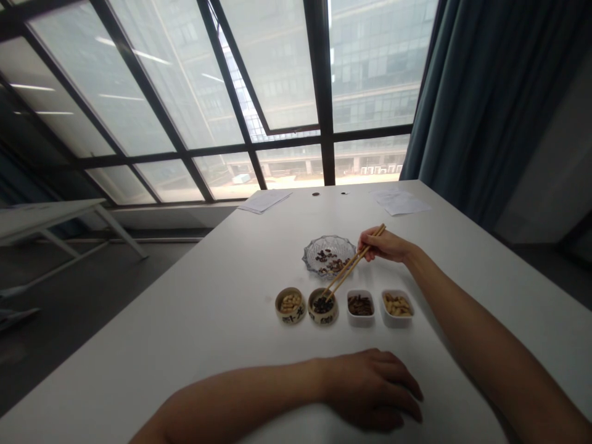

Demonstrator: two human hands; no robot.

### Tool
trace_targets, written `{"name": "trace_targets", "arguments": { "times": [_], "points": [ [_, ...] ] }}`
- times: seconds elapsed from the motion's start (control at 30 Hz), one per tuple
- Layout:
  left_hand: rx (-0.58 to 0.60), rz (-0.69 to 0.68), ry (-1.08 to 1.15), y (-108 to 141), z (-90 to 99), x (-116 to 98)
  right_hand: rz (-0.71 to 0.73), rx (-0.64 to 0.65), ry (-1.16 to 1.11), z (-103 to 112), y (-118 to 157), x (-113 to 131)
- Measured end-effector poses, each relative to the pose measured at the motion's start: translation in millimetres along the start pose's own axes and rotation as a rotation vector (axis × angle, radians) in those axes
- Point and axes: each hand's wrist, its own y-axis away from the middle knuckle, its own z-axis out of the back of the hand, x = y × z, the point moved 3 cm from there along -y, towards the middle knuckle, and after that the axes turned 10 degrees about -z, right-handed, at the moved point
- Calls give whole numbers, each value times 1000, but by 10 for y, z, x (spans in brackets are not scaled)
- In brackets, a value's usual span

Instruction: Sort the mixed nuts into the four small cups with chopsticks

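My right hand (380,244) is closed round a pair of wooden chopsticks (356,259). Their tips reach down into a small round bowl (323,319) of dark seeds (322,304); whether they pinch a seed is too small to tell. Left of it, a matching round bowl (290,318) holds pale nuts (290,302), perhaps peanuts. Behind them sits a clear glass dish (309,259) with dark and brown pieces (333,265) in it. Palm down on the table near me, my left hand (374,388) lies with fingers stretched out, holding nothing.
Two white square tubs stand right of the bowls: one (361,318) with dark brown strips, one (398,318) with tan pieces. Papers (264,201) lie at the far left of the white table (222,320), more papers (401,202) at the far right. Windows and a blue curtain (467,111) are beyond.
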Motion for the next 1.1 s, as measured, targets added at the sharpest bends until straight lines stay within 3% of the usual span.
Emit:
{"name": "trace_targets", "arguments": {
  "times": [0.13, 0.3, 0.43, 1.1],
  "points": [
    [-1, -1, 0, 2, -7, 1, 66, -54, -61, 28, -25, 17],
    [3, 1, 3, -5, 8, 3, 260, -432, -204, 185, -123, 34],
    [-2, -1, 2, -13, 21, 0, 278, -642, -113, 252, -188, -10],
    [-16, 10, 7, 0, 10, -7, 271, -575, -52, 154, -285, -152]
  ]
}}
